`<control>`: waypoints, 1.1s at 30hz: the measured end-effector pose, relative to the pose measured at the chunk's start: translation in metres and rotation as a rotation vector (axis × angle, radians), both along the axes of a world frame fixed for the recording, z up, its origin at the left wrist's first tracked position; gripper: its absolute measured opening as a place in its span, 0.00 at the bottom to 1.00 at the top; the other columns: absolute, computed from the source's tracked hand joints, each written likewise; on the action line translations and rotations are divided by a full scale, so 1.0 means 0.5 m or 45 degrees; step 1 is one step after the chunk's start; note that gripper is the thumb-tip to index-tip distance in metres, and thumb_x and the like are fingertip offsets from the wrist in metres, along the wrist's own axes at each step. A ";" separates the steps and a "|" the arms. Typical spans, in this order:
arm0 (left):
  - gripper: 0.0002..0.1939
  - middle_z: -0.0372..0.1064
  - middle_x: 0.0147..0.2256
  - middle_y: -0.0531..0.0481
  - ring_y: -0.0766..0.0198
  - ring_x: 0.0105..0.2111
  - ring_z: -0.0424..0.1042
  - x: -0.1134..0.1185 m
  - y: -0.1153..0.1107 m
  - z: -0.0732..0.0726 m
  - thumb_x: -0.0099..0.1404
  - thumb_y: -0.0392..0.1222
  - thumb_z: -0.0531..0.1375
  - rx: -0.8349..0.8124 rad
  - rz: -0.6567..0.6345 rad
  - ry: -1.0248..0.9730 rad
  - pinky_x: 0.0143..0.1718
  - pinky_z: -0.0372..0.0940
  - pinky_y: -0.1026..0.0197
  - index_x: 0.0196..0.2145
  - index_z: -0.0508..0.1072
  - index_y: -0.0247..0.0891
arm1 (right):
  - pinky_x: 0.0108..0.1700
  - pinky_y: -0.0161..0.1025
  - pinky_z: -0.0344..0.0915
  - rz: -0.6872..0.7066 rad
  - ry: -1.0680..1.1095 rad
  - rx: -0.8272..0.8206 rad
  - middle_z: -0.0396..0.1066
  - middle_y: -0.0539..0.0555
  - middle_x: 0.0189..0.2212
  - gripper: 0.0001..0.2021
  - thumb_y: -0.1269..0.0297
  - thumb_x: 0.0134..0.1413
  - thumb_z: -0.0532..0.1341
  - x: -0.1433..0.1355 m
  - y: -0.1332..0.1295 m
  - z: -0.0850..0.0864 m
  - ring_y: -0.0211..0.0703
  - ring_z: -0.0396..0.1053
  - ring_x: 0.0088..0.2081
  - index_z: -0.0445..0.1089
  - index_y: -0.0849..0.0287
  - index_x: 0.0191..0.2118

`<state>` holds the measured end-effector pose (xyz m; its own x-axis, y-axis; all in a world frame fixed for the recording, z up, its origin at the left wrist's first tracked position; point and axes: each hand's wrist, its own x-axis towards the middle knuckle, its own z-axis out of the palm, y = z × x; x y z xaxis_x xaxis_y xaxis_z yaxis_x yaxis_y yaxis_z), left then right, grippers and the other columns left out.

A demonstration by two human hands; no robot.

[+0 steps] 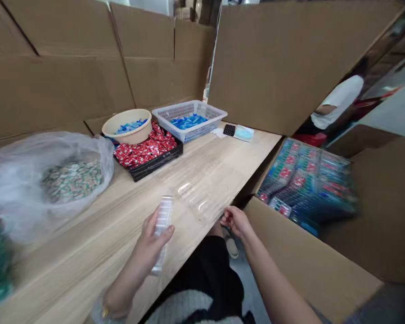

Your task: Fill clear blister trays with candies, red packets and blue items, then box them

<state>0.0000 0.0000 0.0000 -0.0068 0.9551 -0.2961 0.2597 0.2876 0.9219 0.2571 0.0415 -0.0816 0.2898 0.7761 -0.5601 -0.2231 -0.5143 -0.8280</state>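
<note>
My left hand (150,238) is wrapped around a narrow stack of clear plastic pieces (164,211), tilted over the pale wooden table (209,164). Just past the table's front edge, my right hand (236,220) has its fingers curled together; whether anything small is pinched in them is hidden. Between the two hands, a flat clear plastic piece (193,198) with shiny highlights lies on the tabletop.
Left stands a plastic bag (30,171) of small printed pieces. Behind are a black tray (155,165) of red packets, a cream bowl (135,135) and a white basket (202,132) holding blue items. An open carton (290,252) of packaged goods stands right; beyond it, a person (340,99).
</note>
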 end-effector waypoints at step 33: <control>0.35 0.47 0.57 0.44 0.55 0.57 0.47 -0.305 -0.073 -0.031 0.54 0.49 0.57 0.077 0.706 0.035 0.57 0.41 0.53 0.57 0.51 0.39 | 0.25 0.33 0.67 0.622 0.314 0.044 0.66 0.48 0.19 0.08 0.66 0.41 0.60 -0.428 0.149 0.010 0.35 0.68 0.21 0.58 0.60 0.24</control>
